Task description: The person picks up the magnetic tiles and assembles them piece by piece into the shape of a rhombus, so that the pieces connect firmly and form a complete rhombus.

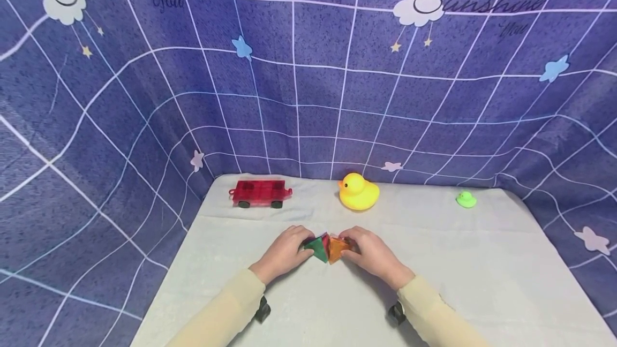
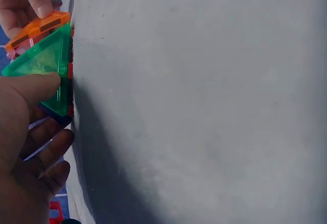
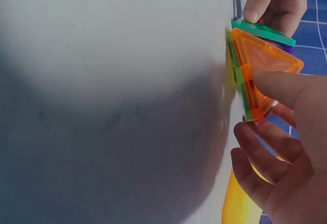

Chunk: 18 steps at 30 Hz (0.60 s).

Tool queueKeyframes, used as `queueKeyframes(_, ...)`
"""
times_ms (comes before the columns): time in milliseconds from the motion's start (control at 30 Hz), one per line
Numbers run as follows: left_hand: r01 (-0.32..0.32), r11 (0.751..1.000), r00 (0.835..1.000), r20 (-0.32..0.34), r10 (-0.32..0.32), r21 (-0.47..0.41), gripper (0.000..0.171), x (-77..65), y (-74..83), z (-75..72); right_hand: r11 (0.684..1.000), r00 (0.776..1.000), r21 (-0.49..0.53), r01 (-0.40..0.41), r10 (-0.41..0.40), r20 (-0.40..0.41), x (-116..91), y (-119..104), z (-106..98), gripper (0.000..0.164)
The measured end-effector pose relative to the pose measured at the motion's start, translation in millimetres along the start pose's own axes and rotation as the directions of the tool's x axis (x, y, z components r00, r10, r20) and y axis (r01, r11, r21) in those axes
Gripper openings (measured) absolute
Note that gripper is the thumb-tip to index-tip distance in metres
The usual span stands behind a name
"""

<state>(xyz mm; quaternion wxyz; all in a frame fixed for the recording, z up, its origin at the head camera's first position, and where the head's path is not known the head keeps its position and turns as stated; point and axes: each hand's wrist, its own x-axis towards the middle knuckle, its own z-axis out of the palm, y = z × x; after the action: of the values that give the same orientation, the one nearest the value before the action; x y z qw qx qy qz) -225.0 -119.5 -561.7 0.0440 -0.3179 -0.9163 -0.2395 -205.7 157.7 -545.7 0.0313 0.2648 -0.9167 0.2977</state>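
In the head view my left hand [image 1: 287,249] and right hand [image 1: 375,254] meet over the table, each gripping a small pyramid of translucent magnetic tiles. The left hand's pyramid shows a green triangular tile [image 2: 46,55], with the thumb pressed on its face. A red edge [image 2: 70,71] and a dark blue edge [image 2: 56,113] also belong to it. The right thumb lies on an orange triangular tile [image 3: 265,55] of the other pyramid, which has a light green tile [image 3: 239,81] along its edge. Both pyramids stand side by side, edges close together. The fingertips behind them are partly hidden.
Along the back of the white-covered table [image 1: 458,283] stand a red toy wagon [image 1: 260,193], a large yellow rubber duck [image 1: 359,193] and a small green duck [image 1: 466,200]. A blue patterned cloth [image 1: 318,84] hangs behind and at both sides.
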Motion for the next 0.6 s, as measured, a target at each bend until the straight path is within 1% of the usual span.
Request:
queueKeyframes(133,-0.008,1.0,1.0,-0.001,0.008,-0.009,0.029,0.0,0.9,0.1,1.0,1.0,-0.01,0.011,-0.011,-0.013,0.7,-1.5,-0.1,0.034)
queueKeyframes(333,-0.028,1.0,1.0,-0.009,0.028,0.011,0.028,0.9,1.4,2.8,0.999,0.999,-0.025,0.037,-0.037,-0.03,1.0,-2.9,-0.1,0.034)
queueKeyframes(600,-0.021,1.0,1.0,-0.006,0.021,0.016,0.031,-1.0,2.5,3.7,0.999,0.999,-0.031,0.029,-0.029,-0.019,-0.8,-6.2,-0.3,0.035)
